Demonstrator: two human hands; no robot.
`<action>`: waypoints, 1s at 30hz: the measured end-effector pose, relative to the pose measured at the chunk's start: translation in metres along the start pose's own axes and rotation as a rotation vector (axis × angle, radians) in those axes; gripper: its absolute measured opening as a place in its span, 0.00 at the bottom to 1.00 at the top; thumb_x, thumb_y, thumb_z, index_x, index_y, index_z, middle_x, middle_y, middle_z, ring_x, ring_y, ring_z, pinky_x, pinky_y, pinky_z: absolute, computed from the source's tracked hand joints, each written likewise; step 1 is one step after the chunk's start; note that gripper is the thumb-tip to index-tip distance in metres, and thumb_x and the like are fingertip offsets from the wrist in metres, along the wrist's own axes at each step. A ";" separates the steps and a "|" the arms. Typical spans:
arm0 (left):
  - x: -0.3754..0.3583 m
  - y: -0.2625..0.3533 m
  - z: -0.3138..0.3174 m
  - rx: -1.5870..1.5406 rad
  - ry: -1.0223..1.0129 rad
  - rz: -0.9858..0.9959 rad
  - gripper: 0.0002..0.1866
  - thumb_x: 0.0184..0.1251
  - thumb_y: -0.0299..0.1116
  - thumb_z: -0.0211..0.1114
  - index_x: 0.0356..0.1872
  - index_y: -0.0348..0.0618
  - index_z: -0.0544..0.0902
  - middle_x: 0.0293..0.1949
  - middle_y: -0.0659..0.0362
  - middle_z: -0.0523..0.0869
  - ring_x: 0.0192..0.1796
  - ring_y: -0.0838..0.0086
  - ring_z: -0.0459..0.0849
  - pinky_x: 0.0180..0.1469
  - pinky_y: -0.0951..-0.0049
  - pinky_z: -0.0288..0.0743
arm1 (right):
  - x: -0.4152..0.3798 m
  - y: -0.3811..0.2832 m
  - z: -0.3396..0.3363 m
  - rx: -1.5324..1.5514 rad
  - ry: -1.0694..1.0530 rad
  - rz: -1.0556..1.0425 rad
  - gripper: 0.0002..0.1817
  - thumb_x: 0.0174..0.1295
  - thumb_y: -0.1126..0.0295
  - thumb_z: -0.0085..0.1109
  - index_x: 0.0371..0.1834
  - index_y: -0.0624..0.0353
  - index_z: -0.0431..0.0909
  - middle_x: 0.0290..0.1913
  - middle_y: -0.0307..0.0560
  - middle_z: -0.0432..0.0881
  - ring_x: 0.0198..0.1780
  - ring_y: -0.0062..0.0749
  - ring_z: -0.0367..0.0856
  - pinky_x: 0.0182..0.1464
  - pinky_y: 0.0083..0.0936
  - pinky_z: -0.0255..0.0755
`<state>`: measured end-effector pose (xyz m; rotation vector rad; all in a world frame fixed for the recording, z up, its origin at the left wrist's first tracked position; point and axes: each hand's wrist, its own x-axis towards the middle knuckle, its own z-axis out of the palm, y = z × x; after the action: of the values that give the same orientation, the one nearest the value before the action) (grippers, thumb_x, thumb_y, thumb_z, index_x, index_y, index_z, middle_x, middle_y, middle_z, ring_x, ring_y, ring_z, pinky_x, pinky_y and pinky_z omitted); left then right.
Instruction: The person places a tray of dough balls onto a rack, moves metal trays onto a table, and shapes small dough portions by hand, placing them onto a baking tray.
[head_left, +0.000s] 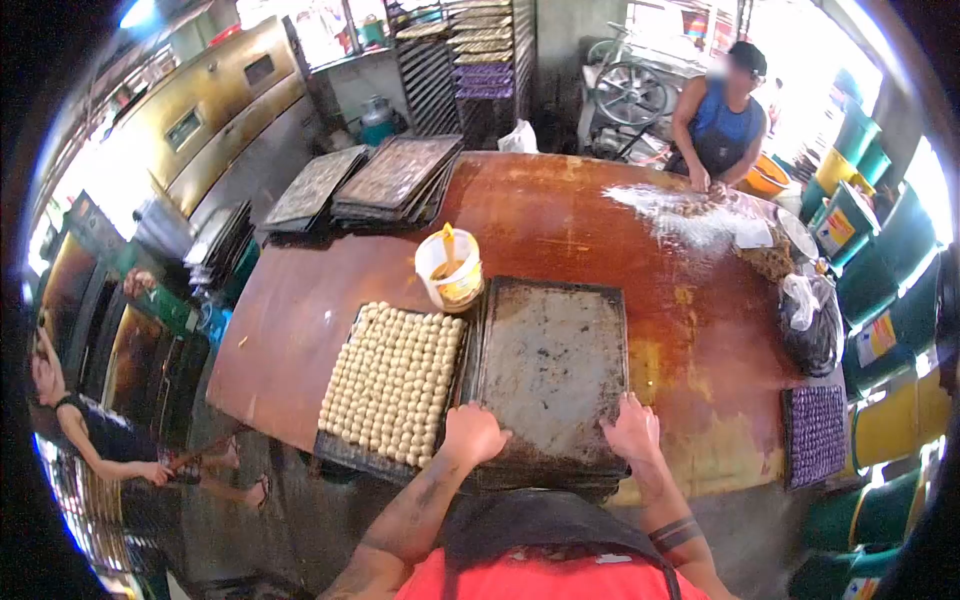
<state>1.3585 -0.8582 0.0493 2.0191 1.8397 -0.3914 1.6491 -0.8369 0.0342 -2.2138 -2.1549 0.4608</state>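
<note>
Two bare hands, left hand [475, 433] and right hand [632, 430], gripped opposite near sides of a worn grey metal tray [552, 355]. Tray lay straight ahead on the brown table [700, 350], long axis pointing away, left hand nearer the pale dough balls [395, 380].

Left hand [476, 435], right hand [634, 430] apart, forearms [412, 510] reaching forward.

Red-brown table [560, 215]; purple dough tray [818, 435]; blue top [722, 125].
</note>
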 end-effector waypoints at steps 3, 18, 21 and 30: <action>-0.008 -0.003 -0.005 -0.040 -0.042 -0.015 0.32 0.64 0.58 0.58 0.49 0.34 0.83 0.58 0.41 0.78 0.56 0.52 0.80 0.58 0.54 0.70 | -0.002 -0.010 -0.010 0.023 -0.041 -0.009 0.34 0.57 0.52 0.62 0.61 0.64 0.70 0.63 0.56 0.73 0.57 0.58 0.75 0.58 0.48 0.70; 0.012 0.002 -0.013 -0.068 -0.127 -0.063 0.36 0.61 0.60 0.57 0.53 0.33 0.81 0.59 0.44 0.77 0.60 0.51 0.77 0.61 0.50 0.66 | 0.030 0.015 -0.039 0.147 -0.225 -0.121 0.40 0.57 0.48 0.61 0.73 0.50 0.61 0.74 0.56 0.60 0.69 0.56 0.66 0.68 0.45 0.64; 0.016 0.011 -0.024 -0.081 -0.203 -0.109 0.37 0.62 0.62 0.55 0.54 0.33 0.80 0.61 0.43 0.76 0.60 0.52 0.77 0.61 0.50 0.65 | 0.026 0.002 -0.060 0.031 -0.362 -0.081 0.42 0.58 0.46 0.59 0.75 0.46 0.56 0.72 0.63 0.61 0.68 0.57 0.68 0.66 0.42 0.67; 0.018 0.023 -0.037 0.097 -0.192 -0.049 0.34 0.62 0.64 0.53 0.45 0.42 0.87 0.47 0.48 0.86 0.51 0.52 0.84 0.54 0.54 0.75 | 0.043 0.002 -0.052 -0.068 -0.487 -0.076 0.41 0.58 0.39 0.55 0.73 0.44 0.60 0.70 0.72 0.59 0.61 0.62 0.75 0.59 0.46 0.72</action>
<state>1.3816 -0.8271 0.0761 1.9253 1.7857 -0.6762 1.6624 -0.7851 0.0754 -2.2210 -2.4940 1.0304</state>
